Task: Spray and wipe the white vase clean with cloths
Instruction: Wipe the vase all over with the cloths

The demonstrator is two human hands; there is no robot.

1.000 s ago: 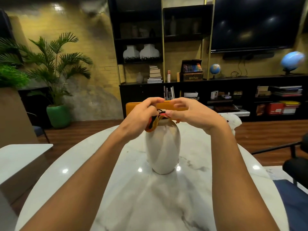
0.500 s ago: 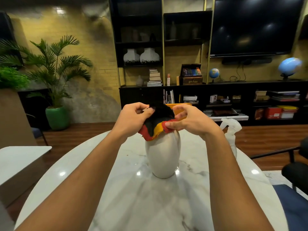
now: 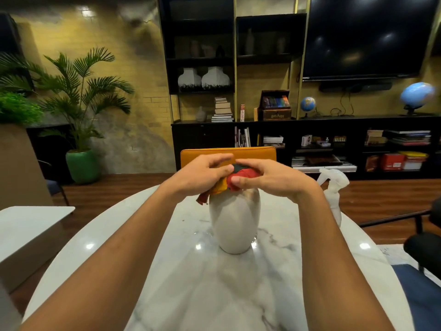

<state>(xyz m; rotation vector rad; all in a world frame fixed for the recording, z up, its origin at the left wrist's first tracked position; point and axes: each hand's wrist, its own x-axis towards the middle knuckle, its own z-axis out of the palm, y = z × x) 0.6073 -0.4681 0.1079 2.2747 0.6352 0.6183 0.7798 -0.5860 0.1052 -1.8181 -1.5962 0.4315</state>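
Note:
A white vase (image 3: 235, 223) stands upright in the middle of the round marble table (image 3: 186, 283). A red, yellow and black cloth (image 3: 220, 185) is bunched over the vase's mouth, one corner hanging down its left shoulder. My left hand (image 3: 202, 174) pinches the cloth from the left. My right hand (image 3: 267, 176) grips it from the right, thumb pressed on the red part. The vase's rim is hidden under the cloth and my fingers. A clear spray bottle (image 3: 334, 192) stands on the table, to the right behind my right forearm.
An orange chair back (image 3: 229, 152) rises just beyond the table's far edge. A black office chair (image 3: 422, 237) is at the right, a second white table (image 3: 28, 225) at the left. Dark shelving, a television and potted plants line the far wall.
Both hands have drawn closer together on top of the vase, squeezing the cloth into a tighter bundle. Less black cloth shows now and the red part is uppermost.

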